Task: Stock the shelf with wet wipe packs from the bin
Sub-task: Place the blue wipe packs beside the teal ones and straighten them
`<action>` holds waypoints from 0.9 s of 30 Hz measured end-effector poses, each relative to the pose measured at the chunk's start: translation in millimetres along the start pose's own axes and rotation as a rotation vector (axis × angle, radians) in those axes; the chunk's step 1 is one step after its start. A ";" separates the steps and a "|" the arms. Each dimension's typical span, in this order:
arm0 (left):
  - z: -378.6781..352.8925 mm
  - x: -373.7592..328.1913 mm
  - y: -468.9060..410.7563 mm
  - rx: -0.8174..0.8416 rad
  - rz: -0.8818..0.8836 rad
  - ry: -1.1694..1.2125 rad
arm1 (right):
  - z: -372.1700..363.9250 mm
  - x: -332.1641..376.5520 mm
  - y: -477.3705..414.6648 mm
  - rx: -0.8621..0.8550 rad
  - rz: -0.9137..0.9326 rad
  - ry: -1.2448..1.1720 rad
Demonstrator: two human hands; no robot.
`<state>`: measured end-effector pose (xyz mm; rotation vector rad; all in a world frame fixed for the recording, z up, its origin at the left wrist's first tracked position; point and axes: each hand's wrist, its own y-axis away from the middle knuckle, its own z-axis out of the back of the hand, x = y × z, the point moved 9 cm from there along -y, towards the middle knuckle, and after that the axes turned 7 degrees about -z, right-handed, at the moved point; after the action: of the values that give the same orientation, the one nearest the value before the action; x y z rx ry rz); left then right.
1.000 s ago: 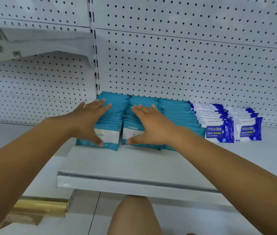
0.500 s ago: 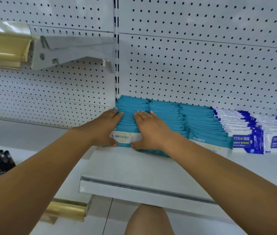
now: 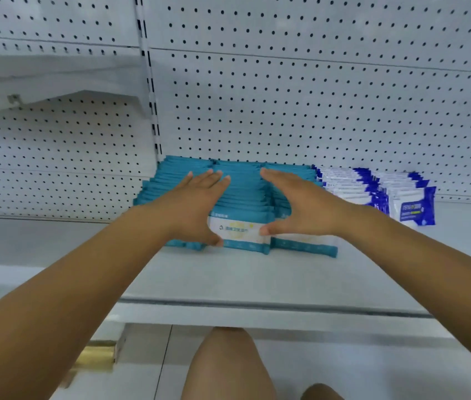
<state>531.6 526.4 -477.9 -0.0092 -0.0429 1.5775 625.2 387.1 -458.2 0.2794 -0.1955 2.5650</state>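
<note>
Three rows of teal wet wipe packs point(image 3: 243, 203) stand upright on the white shelf point(image 3: 257, 281), against the pegboard. My left hand point(image 3: 196, 209) lies with straight fingers on the left side of the middle row, thumb at the front pack point(image 3: 238, 230). My right hand point(image 3: 297, 206) lies flat on the right side of that row, over the right row, thumb touching the front pack. The middle row sits between both hands. The bin is out of view.
Two rows of white and blue wipe packs point(image 3: 413, 206) stand to the right of the teal ones. A shelf bracket point(image 3: 55, 82) juts out at upper left. The shelf's front edge point(image 3: 257, 307) runs below my arms, with my knee point(image 3: 228, 365) under it.
Both hands have shifted right from the left row to flank the middle row. The view has also shifted.
</note>
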 end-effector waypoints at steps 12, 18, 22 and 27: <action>-2.3 -181.5 -156.7 -0.046 -0.156 0.015 | 42.9 -222.7 73.0 -0.038 -0.312 0.119; -20.7 -196.9 -223.0 0.080 -0.086 -0.087 | 27.0 -250.3 36.3 -0.038 -0.194 0.320; -31.1 -192.6 -247.1 0.096 -0.063 -0.151 | 20.0 -260.0 17.9 -0.043 -0.154 0.362; -31.7 -194.9 -262.2 0.075 -0.083 -0.229 | 15.9 -263.2 13.8 -0.116 -0.102 0.391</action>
<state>796.1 333.9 -505.0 0.2290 -0.1616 1.4898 838.5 239.1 -506.6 -0.2488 -0.1770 2.4373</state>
